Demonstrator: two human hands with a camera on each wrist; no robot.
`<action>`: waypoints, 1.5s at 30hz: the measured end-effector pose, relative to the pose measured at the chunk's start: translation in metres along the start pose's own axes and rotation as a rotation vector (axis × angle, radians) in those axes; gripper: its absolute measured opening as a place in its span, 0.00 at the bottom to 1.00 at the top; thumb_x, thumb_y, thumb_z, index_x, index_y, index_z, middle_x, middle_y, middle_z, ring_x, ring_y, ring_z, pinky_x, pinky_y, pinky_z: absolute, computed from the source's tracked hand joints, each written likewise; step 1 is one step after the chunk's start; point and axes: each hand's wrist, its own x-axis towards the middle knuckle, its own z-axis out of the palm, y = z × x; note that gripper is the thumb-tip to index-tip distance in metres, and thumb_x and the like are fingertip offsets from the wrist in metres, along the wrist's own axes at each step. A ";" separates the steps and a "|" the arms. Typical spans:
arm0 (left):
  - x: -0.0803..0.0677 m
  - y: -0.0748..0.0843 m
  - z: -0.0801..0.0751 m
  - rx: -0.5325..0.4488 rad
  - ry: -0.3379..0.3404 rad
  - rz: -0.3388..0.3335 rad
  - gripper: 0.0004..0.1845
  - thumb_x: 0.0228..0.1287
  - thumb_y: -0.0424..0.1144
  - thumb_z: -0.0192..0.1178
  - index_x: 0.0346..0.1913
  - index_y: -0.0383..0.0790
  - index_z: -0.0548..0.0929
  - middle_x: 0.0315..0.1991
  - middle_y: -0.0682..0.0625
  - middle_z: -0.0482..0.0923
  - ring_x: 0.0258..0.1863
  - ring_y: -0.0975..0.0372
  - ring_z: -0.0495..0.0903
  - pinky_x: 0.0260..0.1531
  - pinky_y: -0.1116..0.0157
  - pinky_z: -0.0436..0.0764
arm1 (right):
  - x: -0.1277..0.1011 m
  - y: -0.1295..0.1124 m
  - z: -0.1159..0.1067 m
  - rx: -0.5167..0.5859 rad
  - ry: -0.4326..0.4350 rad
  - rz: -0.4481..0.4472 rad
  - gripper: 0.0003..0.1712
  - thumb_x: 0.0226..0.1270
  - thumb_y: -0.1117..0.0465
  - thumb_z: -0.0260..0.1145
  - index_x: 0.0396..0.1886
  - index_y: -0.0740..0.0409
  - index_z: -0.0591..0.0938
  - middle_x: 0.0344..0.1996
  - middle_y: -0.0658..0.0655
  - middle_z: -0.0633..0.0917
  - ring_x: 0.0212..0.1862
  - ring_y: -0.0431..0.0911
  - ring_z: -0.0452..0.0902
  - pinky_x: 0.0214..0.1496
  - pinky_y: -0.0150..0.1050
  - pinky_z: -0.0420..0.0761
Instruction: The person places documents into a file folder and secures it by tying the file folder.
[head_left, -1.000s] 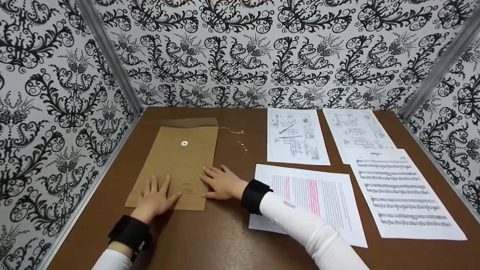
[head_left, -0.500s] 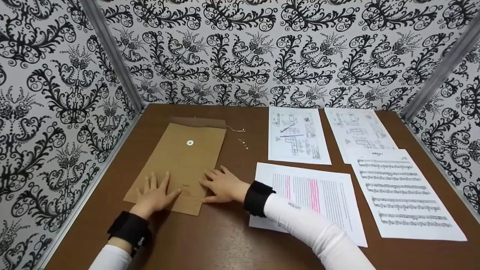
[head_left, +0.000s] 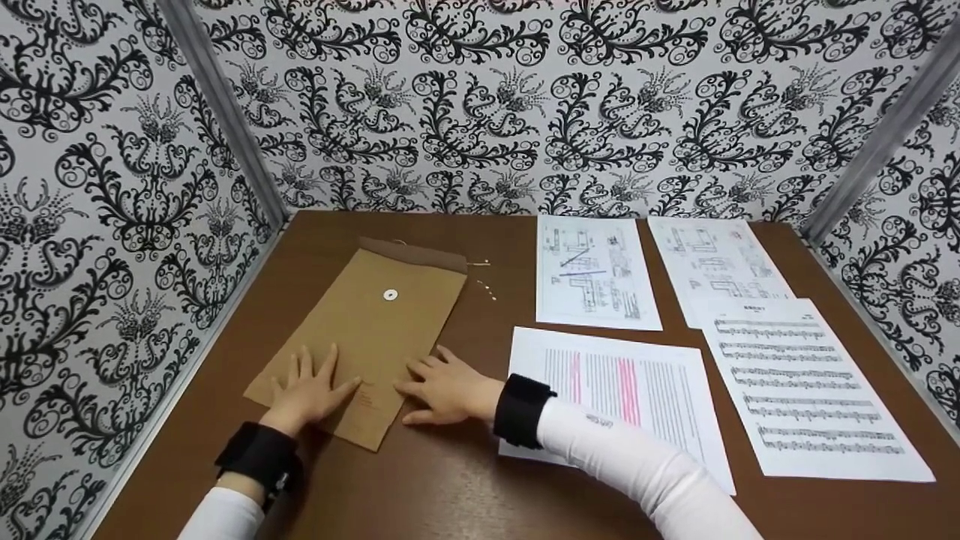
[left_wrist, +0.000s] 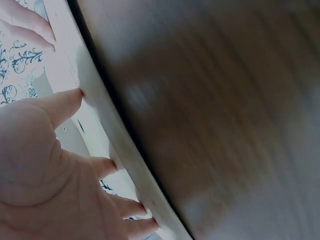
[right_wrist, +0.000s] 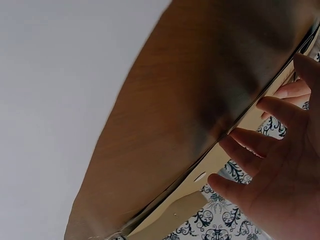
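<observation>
A brown paper envelope (head_left: 375,330) lies slanted on the table, its flap (head_left: 412,253) folded out at the far end and a white button (head_left: 389,295) below the flap. My left hand (head_left: 309,394) rests on the near left part of the envelope with fingers spread. At the envelope's right edge, my right hand (head_left: 448,390) touches it with its fingertips. In the left wrist view, the left fingers (left_wrist: 105,167) press on the paper's surface. The right fingers (right_wrist: 242,155) lie along the envelope's edge in the right wrist view.
Right of the envelope lies a printed sheet with pink marking (head_left: 600,375), partly under the right sleeve. Two drawing sheets, one at the back (head_left: 596,274) and one farther right (head_left: 720,259), and a music sheet (head_left: 810,390) lie beyond. A string (head_left: 480,263) sticks out by the flap.
The envelope has turned clockwise, its flap end swinging right and its near right corner coming closer. My right hand has shifted slightly nearer; the left hand stays nearly in place.
</observation>
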 end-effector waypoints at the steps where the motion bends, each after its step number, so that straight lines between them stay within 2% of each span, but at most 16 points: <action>1: 0.001 -0.001 0.000 0.002 -0.002 -0.001 0.45 0.76 0.60 0.49 0.82 0.37 0.49 0.79 0.20 0.35 0.80 0.27 0.35 0.70 0.22 0.40 | -0.001 -0.001 0.000 -0.003 -0.001 -0.006 0.37 0.76 0.29 0.47 0.79 0.34 0.65 0.80 0.54 0.66 0.80 0.48 0.62 0.83 0.53 0.60; 7: 0.004 -0.001 -0.002 0.012 -0.022 -0.009 0.45 0.76 0.62 0.48 0.82 0.38 0.48 0.78 0.19 0.33 0.79 0.27 0.33 0.70 0.21 0.40 | -0.006 -0.006 0.000 -0.028 -0.007 -0.041 0.38 0.76 0.29 0.46 0.80 0.33 0.63 0.80 0.54 0.65 0.80 0.48 0.63 0.83 0.53 0.60; 16: 0.006 0.000 -0.007 0.011 -0.061 -0.016 0.45 0.76 0.61 0.48 0.83 0.40 0.45 0.78 0.18 0.29 0.79 0.27 0.30 0.69 0.20 0.38 | -0.010 -0.017 -0.004 -0.054 -0.088 -0.052 0.38 0.76 0.28 0.43 0.81 0.28 0.56 0.83 0.51 0.59 0.83 0.46 0.57 0.84 0.53 0.56; 22: 0.007 -0.001 -0.006 -0.001 -0.057 -0.005 0.45 0.75 0.63 0.49 0.83 0.41 0.46 0.78 0.19 0.29 0.79 0.27 0.29 0.68 0.20 0.34 | -0.012 -0.024 -0.004 -0.076 -0.079 -0.084 0.37 0.76 0.27 0.43 0.81 0.26 0.57 0.82 0.50 0.60 0.82 0.46 0.59 0.84 0.51 0.59; 25: 0.009 -0.009 -0.002 -0.020 -0.050 0.012 0.48 0.73 0.67 0.49 0.83 0.43 0.47 0.79 0.20 0.28 0.79 0.28 0.28 0.68 0.20 0.30 | -0.014 -0.021 -0.003 -0.026 -0.061 -0.105 0.37 0.76 0.27 0.44 0.81 0.27 0.58 0.82 0.51 0.61 0.81 0.48 0.60 0.83 0.49 0.61; 28: 0.015 -0.019 0.004 -0.033 -0.037 0.034 0.51 0.69 0.73 0.47 0.83 0.46 0.48 0.79 0.20 0.28 0.80 0.28 0.28 0.67 0.21 0.29 | -0.014 -0.015 -0.002 0.071 -0.045 -0.111 0.38 0.76 0.29 0.47 0.81 0.31 0.60 0.81 0.51 0.63 0.81 0.49 0.60 0.81 0.48 0.64; 32: 0.021 -0.026 0.009 -0.041 -0.026 0.054 0.53 0.66 0.78 0.44 0.83 0.49 0.48 0.79 0.21 0.28 0.79 0.27 0.28 0.66 0.20 0.28 | -0.012 -0.003 -0.001 0.199 -0.038 -0.080 0.38 0.76 0.30 0.50 0.81 0.35 0.61 0.81 0.52 0.64 0.81 0.51 0.60 0.81 0.48 0.66; 36: 0.021 -0.024 0.008 -0.032 -0.040 0.051 0.52 0.68 0.76 0.45 0.83 0.48 0.46 0.80 0.22 0.27 0.80 0.28 0.27 0.67 0.21 0.28 | -0.008 0.012 -0.001 0.268 -0.025 -0.028 0.38 0.77 0.33 0.51 0.80 0.39 0.63 0.80 0.55 0.64 0.81 0.53 0.60 0.81 0.49 0.66; 42: 0.006 -0.011 -0.003 -0.032 -0.069 0.048 0.47 0.73 0.65 0.51 0.83 0.44 0.48 0.80 0.22 0.28 0.79 0.27 0.28 0.68 0.21 0.30 | 0.000 0.034 0.003 0.308 0.005 0.037 0.38 0.78 0.35 0.51 0.80 0.44 0.64 0.80 0.57 0.64 0.81 0.57 0.59 0.83 0.50 0.62; 45: 0.001 -0.007 -0.005 -0.021 -0.074 0.054 0.45 0.74 0.63 0.51 0.83 0.44 0.49 0.80 0.22 0.28 0.79 0.27 0.29 0.69 0.21 0.32 | 0.003 0.045 0.007 0.316 0.020 0.071 0.37 0.78 0.35 0.52 0.80 0.44 0.65 0.81 0.58 0.63 0.82 0.58 0.58 0.83 0.51 0.61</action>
